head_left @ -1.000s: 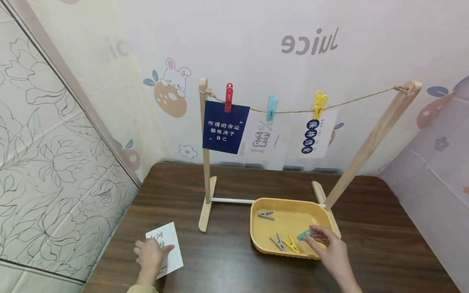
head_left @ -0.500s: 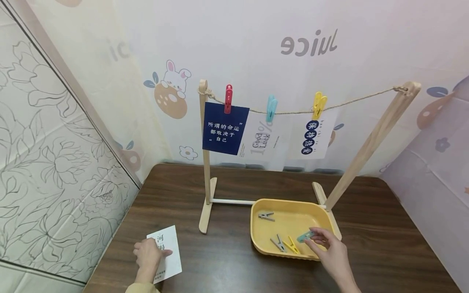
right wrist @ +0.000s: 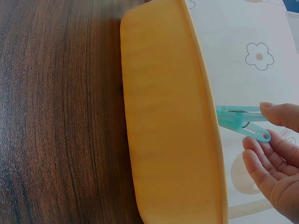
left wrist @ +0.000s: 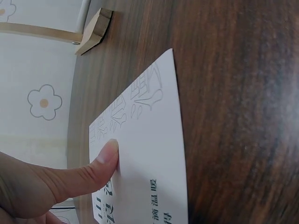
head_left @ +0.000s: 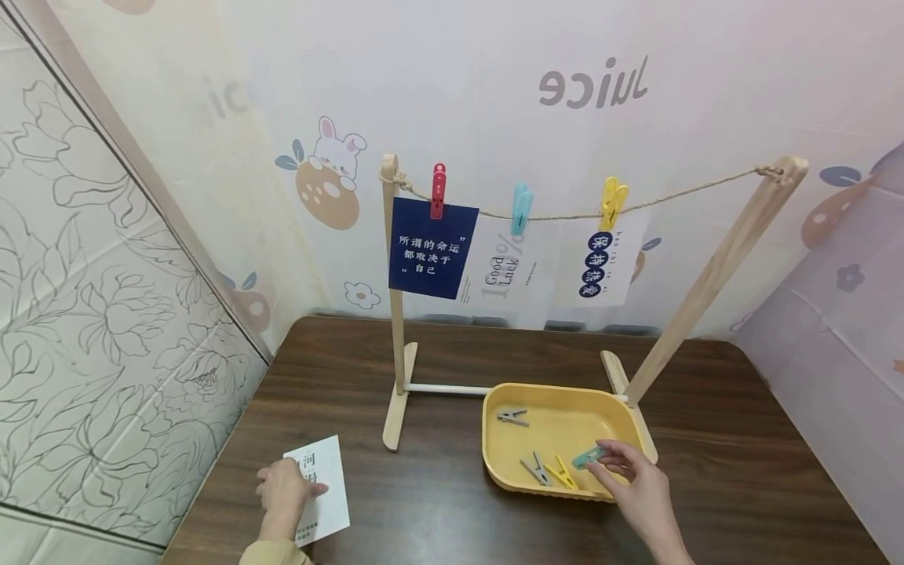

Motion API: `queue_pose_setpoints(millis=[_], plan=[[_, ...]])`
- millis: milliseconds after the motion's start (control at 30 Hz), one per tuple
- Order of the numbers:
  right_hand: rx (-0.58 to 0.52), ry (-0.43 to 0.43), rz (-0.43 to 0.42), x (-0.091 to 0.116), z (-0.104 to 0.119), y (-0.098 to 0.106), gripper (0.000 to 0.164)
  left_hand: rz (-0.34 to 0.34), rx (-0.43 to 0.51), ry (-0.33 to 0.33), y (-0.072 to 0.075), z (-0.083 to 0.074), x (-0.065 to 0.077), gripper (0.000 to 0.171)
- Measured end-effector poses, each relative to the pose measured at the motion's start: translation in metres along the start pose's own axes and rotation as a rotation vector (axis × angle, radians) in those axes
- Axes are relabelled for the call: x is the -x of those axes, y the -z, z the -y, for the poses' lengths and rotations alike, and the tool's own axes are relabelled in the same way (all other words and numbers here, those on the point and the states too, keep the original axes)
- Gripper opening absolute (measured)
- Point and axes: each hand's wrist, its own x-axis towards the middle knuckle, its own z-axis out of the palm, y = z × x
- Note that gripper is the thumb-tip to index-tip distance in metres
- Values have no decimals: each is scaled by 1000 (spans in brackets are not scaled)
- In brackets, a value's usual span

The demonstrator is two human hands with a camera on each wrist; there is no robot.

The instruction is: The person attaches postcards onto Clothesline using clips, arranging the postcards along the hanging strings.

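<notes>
At the table's left, my left hand [head_left: 284,490] holds a white card [head_left: 330,490] printed with dark characters. Its thumb [left wrist: 96,172] lies across the card's printed face in the left wrist view, and the other fingers are mostly hidden there. Over the right part of a yellow basket [head_left: 494,471], my right hand [head_left: 639,482] pinches a teal clothespin [head_left: 589,457] by its handle ends. The right wrist view shows the clothespin [right wrist: 245,120] between thumb and fingers, its front end hidden behind the basket's rim. Grey clothespins [head_left: 513,417] and a yellow clothespin [head_left: 561,473] lie in the basket.
Behind stands a wooden frame [head_left: 395,314] with a twine line [head_left: 685,192]. A red clothespin [head_left: 439,192], a blue one [head_left: 521,210] and a yellow one [head_left: 613,204] hold a navy card [head_left: 431,251] and white cards [head_left: 508,275] on it. Brown table [head_left: 438,502] beneath.
The left hand and its card have shifted slightly, the card turning a little more upright in view. My right hand keeps the teal clothespin over the basket, almost unmoved.
</notes>
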Motion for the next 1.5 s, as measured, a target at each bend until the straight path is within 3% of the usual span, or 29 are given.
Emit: queue_pose_setpoints(millis=[333, 500, 633, 833, 1033, 1333, 1500], plan=[[50, -46, 29, 0, 6, 5, 32, -15, -24, -8, 1, 2, 0, 79], [49, -47, 22, 0, 8, 6, 32, 15, -9, 32, 3, 0, -1, 84], [53, -38, 15, -1, 7, 6, 31, 29, -22, 27, 4, 1, -1, 86], [9, 10, -16, -2, 5, 6, 31, 23, -48, -44, 8, 5, 0, 67], [19, 76, -16, -7, 5, 9, 31, 19, 51, -100, 16, 8, -1, 53], [98, 143, 11, -24, 16, 21, 33, -3, 193, -104, 29, 6, -4, 21], [18, 251, 7, -35, 12, 27, 31, -18, 263, -122, 35, -1, -2, 19]])
